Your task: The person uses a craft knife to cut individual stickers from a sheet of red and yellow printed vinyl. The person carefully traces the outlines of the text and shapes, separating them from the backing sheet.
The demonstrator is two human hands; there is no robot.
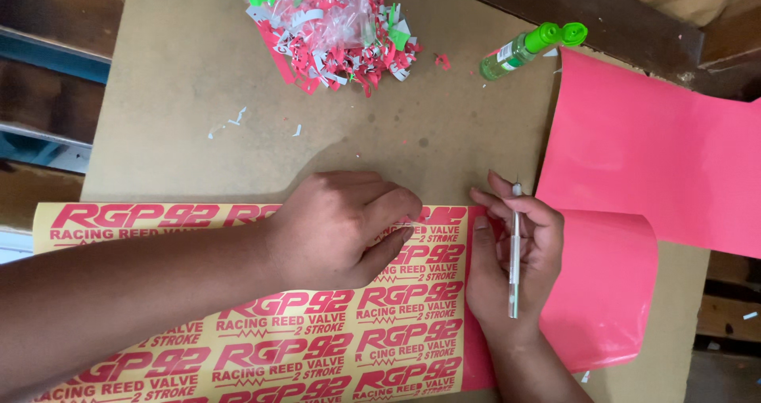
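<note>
- The left hand (341, 229) presses down on a yellow sticker sheet (317, 332) printed with rows of red lettering, its fingertips pinching at the sheet's upper edge.
- The right hand (515, 260) rests on the sheet's pink right border, holding a slim white craft knife (514, 252) with its tip pointing away from the person.
- A pink vinyl sheet (658, 165) curls over just beside that hand.
- On the brown board (182, 94), a heap of red, white and green scraps (333, 26) lies near a green bottle (527, 50).

Part of the sticker sheet (317, 332) is hidden beneath the left hand (341, 229) and cut off by the bottom edge.
</note>
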